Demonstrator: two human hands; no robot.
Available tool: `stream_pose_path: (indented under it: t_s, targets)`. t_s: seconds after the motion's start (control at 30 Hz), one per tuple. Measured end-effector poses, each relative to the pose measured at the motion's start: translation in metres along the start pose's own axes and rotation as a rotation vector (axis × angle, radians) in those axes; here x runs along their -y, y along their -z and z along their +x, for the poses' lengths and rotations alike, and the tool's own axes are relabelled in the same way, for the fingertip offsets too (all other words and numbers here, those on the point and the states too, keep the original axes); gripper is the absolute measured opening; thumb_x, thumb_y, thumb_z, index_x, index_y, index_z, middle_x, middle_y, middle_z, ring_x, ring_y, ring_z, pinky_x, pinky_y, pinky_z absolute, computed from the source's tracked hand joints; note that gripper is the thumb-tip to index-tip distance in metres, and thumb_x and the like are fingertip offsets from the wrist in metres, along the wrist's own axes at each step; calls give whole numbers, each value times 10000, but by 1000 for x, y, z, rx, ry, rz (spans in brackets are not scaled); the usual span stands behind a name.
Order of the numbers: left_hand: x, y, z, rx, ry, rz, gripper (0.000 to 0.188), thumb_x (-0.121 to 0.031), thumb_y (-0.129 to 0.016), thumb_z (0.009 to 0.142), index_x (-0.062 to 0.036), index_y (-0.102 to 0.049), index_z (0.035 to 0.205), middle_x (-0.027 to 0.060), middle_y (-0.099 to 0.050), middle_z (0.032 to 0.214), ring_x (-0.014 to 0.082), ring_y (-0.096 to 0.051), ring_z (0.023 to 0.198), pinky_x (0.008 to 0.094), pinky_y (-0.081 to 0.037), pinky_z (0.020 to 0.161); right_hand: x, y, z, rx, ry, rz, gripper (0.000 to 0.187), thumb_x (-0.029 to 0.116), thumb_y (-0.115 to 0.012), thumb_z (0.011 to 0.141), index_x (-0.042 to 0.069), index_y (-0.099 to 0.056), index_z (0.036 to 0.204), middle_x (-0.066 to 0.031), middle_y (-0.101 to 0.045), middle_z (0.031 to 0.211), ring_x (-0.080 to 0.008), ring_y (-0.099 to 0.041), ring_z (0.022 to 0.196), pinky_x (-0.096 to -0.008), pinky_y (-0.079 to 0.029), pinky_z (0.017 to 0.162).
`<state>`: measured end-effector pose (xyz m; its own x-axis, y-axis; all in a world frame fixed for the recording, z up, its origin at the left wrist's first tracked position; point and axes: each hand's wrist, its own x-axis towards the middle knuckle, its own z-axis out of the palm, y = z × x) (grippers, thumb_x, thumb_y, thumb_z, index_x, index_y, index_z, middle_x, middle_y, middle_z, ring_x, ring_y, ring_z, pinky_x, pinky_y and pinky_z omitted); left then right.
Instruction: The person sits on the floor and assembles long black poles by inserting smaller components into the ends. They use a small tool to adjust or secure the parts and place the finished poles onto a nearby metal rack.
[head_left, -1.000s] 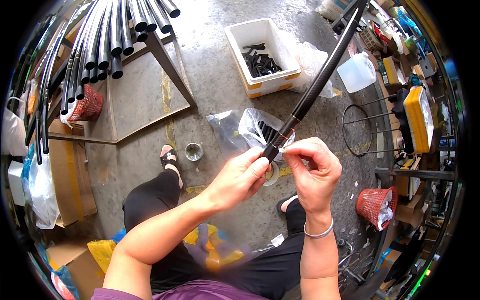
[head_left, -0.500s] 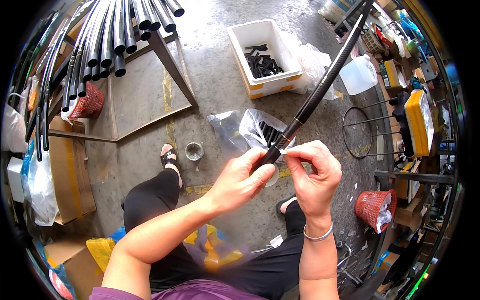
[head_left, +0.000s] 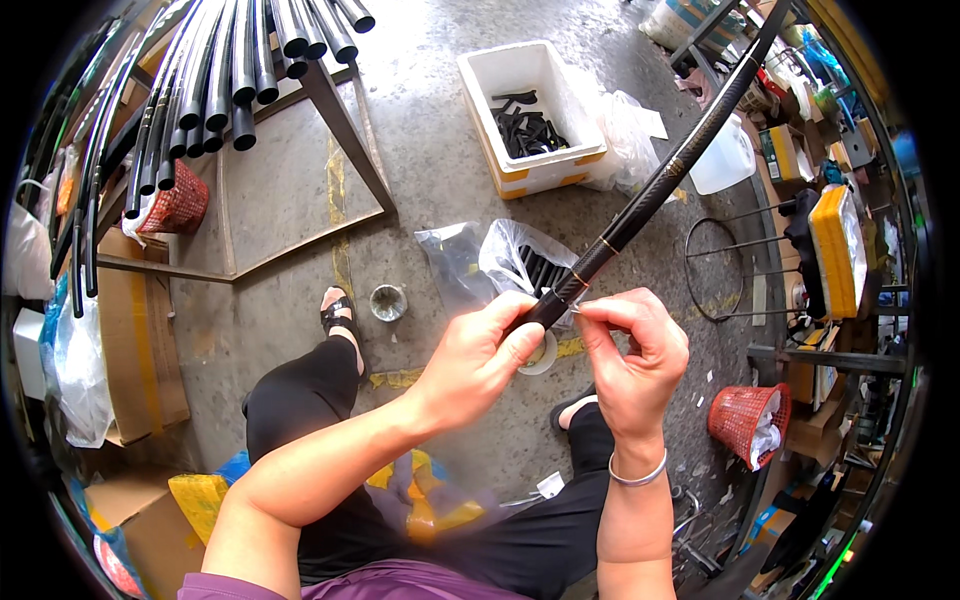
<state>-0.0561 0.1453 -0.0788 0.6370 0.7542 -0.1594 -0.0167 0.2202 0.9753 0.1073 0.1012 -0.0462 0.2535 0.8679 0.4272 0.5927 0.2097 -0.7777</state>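
Note:
A long black fishing rod (head_left: 640, 205) with a woven pattern and gold rings slants from my hands up to the far right. My left hand (head_left: 472, 352) is wrapped around its thick lower end, thumb along the side. Beside that end, my right hand (head_left: 636, 350) pinches a small whitish strip (head_left: 577, 312) between thumb and forefinger, close against the rod; its exact kind is too small to make out. A roll of pale tape (head_left: 541, 356) shows partly behind my left hand. Beyond the hands, an open plastic bag (head_left: 505, 252) holds several black tubes (head_left: 541, 268).
A white foam box (head_left: 478, 110) with black parts stands ahead. Several black poles (head_left: 240, 70) overhang a metal frame (head_left: 345, 135) at the far left. A small tin (head_left: 388, 302) sits on the floor; a red basket (head_left: 735, 425) and crowded shelving (head_left: 830, 356) are at the right.
The rod's far end has swung to the right and now passes in front of the white jug. My right hand has shifted slightly right and down, still pinched; my left grip stays put.

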Motion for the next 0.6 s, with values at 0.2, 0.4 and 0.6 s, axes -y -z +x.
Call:
stream_pose_path:
  t_s: [0.2, 0.4, 0.6]
  targets:
    - [-3, 0, 0, -32, 24, -33, 219, -165, -528, 942, -15, -542, 1100, 21, -536, 753, 77, -469, 653, 243, -406, 590, 1, -2, 0, -15, 13, 21, 185, -106, -701, 673, 23, -665, 800, -85, -637, 735, -188, -620, 660, -270, -489, 596]
    - [-7, 1, -2, -44, 12, 5, 212, -161, -553, 928, -6, -554, 1072, 39, -550, 752, 98, -486, 689, 266, -424, 627, 1, -2, 0, -16, -28, 43, 188, -112, -699, 672, 22, -665, 800, -79, -642, 736, -186, -622, 667, -269, -490, 603]
    - [-5, 2, -1, -9, -21, 38, 229, -180, -510, 956, -44, -530, 1139, -38, -483, 691, 26, -428, 566, 194, -374, 506, 3, -3, 1, -13, 12, 24, 193, -111, -701, 669, 23, -669, 804, -80, -649, 742, -187, -628, 674, -265, -491, 609]
